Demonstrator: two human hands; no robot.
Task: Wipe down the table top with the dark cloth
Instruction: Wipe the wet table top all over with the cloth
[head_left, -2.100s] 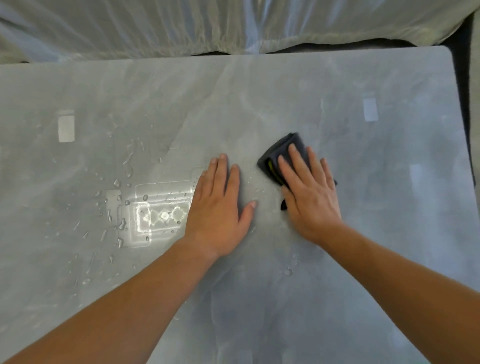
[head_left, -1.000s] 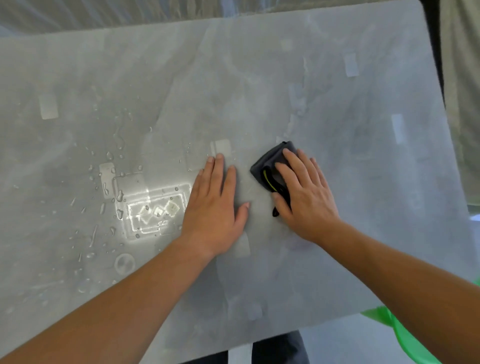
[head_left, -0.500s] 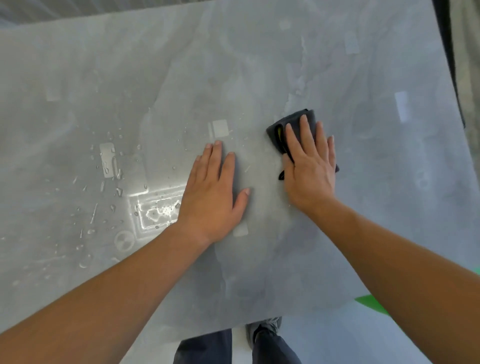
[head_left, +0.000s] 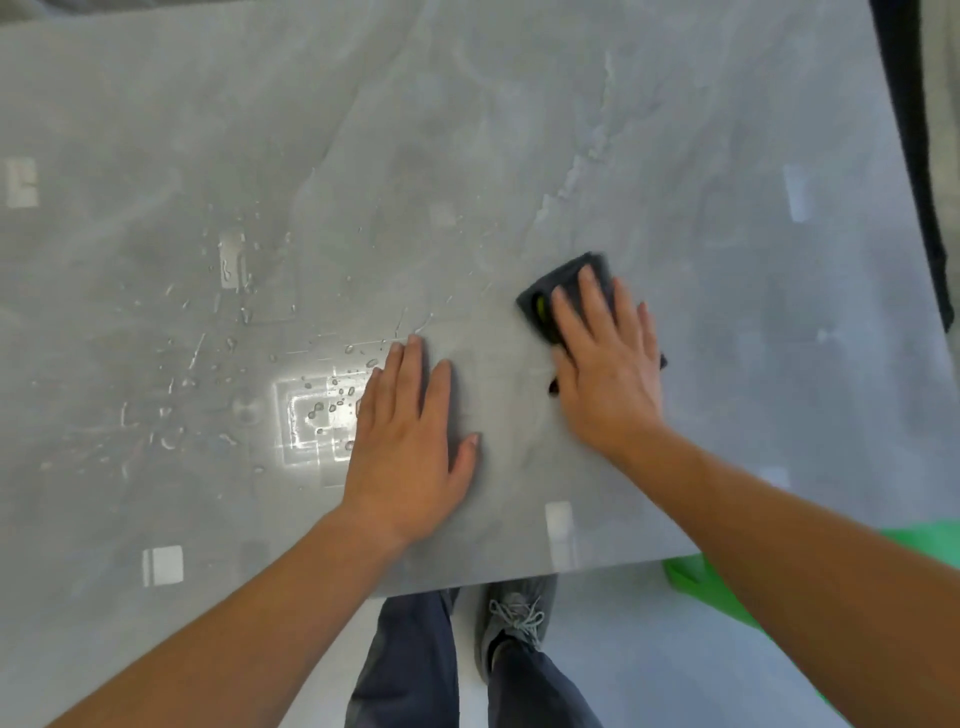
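A grey marbled table top (head_left: 519, 130) fills most of the view. The dark cloth (head_left: 558, 283), folded with a yellow-green tag at its left edge, lies on it right of centre. My right hand (head_left: 608, 364) presses flat on the cloth with fingers spread; most of the cloth is hidden under the palm. My left hand (head_left: 410, 441) rests flat on the bare table to the left, fingers together, holding nothing. Water droplets (head_left: 228, 358) are scattered on the surface left of my left hand, around a bright light reflection (head_left: 311, 415).
The table's near edge (head_left: 519, 574) runs just below my hands, its right edge (head_left: 904, 208) beside a dark strip. Below the near edge are my legs and a grey shoe (head_left: 514, 618) on a pale floor. A green object (head_left: 696, 582) lies on the floor at right.
My right hand has pushed the cloth away from me and to the right across the table. The left hand stays planted. The view has tilted down, so the near edge and my legs show.
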